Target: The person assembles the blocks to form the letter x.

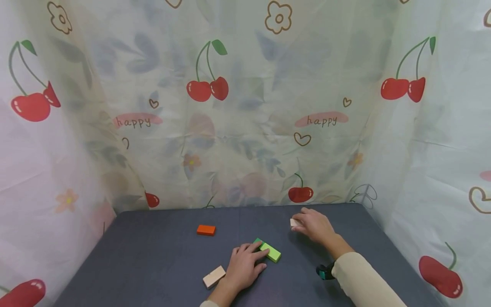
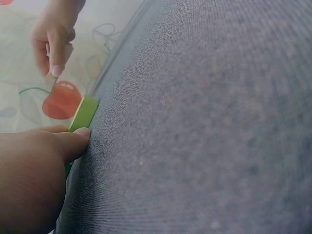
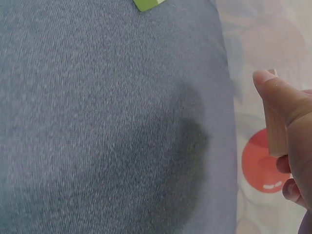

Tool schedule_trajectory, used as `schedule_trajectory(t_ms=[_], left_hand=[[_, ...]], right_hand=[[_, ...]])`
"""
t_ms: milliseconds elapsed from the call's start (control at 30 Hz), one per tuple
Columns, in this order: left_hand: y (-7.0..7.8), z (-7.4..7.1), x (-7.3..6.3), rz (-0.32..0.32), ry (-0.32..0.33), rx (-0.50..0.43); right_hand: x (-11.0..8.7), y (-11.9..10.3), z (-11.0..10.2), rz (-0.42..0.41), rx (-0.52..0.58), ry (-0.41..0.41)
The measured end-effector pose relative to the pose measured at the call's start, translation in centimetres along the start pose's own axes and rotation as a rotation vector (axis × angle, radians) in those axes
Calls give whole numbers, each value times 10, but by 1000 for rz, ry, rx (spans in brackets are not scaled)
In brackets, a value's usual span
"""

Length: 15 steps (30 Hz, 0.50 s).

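Out in front on the right, my right hand [image 1: 313, 225] pinches a pale wooden block [image 3: 276, 129] between thumb and fingers, held above the dark tabletop. Only the block's near end shows in the head view. My left hand [image 1: 242, 265] reaches over the table with fingers spread, fingertips touching a lime-green block [image 1: 271, 253] and a darker green block [image 1: 258, 241] that lie end to end. Its fingers partly cover the darker one. Beside the left wrist lies another pale wooden block [image 1: 214, 277].
An orange-red block [image 1: 206, 230] lies farther back, left of the green pair. The dark grey cloth-covered table [image 1: 153, 251] is bordered at the back and sides by a hanging curtain [image 1: 238, 149] with cherry prints. A dark band [image 1: 325, 271] circles the right wrist.
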State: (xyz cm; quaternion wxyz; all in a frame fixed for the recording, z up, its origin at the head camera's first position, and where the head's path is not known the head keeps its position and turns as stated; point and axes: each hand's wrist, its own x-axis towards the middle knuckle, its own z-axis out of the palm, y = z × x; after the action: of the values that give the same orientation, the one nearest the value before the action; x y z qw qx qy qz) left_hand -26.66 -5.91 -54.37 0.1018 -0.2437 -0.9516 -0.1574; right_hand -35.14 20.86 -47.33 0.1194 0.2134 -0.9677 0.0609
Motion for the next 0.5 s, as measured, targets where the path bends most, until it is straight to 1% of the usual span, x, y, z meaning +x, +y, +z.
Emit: schedule_trajectory(t_ms=[267,500], left_hand=[[0,0,1,-4,-7,-1],[-1,2,0,18,22,11]], right_hand=[[3,-8,7,-7,28,22],[2,-14,15,4,36,43]])
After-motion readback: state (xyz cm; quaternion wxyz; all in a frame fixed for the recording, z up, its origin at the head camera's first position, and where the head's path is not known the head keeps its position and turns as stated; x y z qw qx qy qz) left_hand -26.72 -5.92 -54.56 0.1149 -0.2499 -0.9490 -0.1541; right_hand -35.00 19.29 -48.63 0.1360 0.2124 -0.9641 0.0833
